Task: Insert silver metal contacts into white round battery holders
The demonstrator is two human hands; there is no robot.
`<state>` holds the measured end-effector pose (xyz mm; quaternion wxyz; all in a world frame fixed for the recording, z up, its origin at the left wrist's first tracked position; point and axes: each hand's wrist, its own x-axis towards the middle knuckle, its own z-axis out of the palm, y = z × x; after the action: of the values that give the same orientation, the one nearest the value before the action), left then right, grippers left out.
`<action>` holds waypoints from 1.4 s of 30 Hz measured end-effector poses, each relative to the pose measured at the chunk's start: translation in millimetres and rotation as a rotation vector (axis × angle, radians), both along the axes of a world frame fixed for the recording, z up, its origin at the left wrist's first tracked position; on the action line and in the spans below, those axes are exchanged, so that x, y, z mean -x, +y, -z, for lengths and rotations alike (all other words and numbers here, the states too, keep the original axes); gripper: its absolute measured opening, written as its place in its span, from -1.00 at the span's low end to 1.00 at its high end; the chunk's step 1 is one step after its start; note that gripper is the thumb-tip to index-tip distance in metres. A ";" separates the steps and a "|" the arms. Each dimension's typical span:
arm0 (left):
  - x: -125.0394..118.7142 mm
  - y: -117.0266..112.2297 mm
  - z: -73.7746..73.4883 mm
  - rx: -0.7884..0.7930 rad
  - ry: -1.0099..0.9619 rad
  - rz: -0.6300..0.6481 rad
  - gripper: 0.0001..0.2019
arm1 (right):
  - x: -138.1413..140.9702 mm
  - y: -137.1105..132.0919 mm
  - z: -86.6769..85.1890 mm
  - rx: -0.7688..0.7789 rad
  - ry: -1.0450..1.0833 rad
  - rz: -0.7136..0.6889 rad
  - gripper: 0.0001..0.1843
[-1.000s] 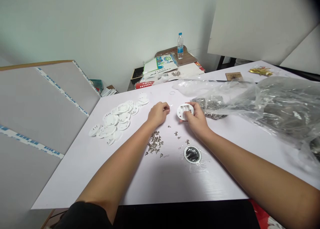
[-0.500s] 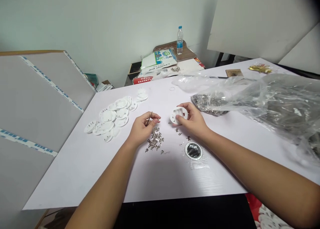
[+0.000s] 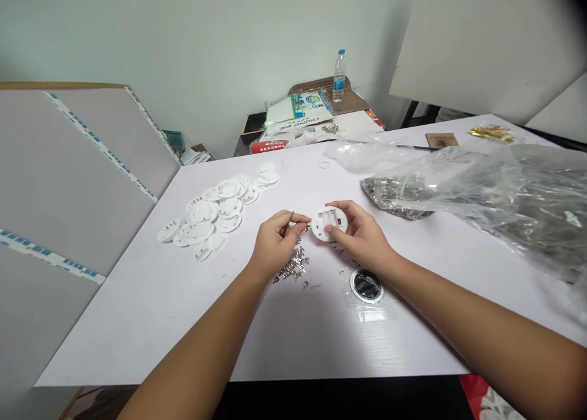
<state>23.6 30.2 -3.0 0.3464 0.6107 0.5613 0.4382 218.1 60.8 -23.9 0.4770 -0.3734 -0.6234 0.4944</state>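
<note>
My right hand (image 3: 358, 233) grips a round white plastic disc (image 3: 326, 223) with battery slots on its face, holding it just above the white table (image 3: 137, 310). My left hand (image 3: 275, 239) is pinched on a thin metal strip (image 3: 290, 216), its tip close to the disc's left edge. A small heap of loose metal clips (image 3: 296, 267) lies under and just behind my left hand. A round disc with a dark shiny centre (image 3: 366, 285) rests on the table below my right wrist.
Several white discs (image 3: 211, 215) are spread at the left of the table. A clear plastic bag with metal parts (image 3: 458, 181) sprawls at the right. Grey boards (image 3: 68, 175) lean at the left. Behind the table are papers, boxes and a water bottle (image 3: 339, 76).
My left hand came back from the far middle of the table with a metal strip and moved right, up to the white disc. My right hand shifted the disc slightly left and nearer.
</note>
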 end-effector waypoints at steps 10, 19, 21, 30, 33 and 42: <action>-3.4 -2.0 -4.5 0.120 -0.132 -0.034 -0.76 | -2.0 -2.9 -3.3 0.123 0.029 -0.005 -0.63; -2.9 -2.2 -2.0 0.163 -0.171 0.007 -0.76 | -0.3 -4.5 -4.7 0.156 0.084 0.046 -0.72; -3.5 -2.5 -3.3 0.159 -0.156 0.007 -0.76 | -0.1 -5.0 -5.9 0.132 0.067 0.061 -0.70; -8.9 -4.3 -6.8 0.100 -0.138 -0.040 -0.77 | 0.7 -4.7 -3.2 0.025 -0.040 0.179 -0.74; -9.6 -4.4 -6.4 0.103 -0.113 -0.061 -0.79 | 2.1 -8.6 -1.9 0.033 0.009 0.117 -0.76; -7.7 -3.3 -5.8 0.117 -0.104 -0.083 -0.79 | 3.5 -17.6 -4.6 -0.026 0.002 0.079 -0.76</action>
<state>31.2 27.0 2.9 0.3914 0.5421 0.5921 0.4498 214.5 43.1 -19.3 0.5016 -0.3913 -0.6140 0.4672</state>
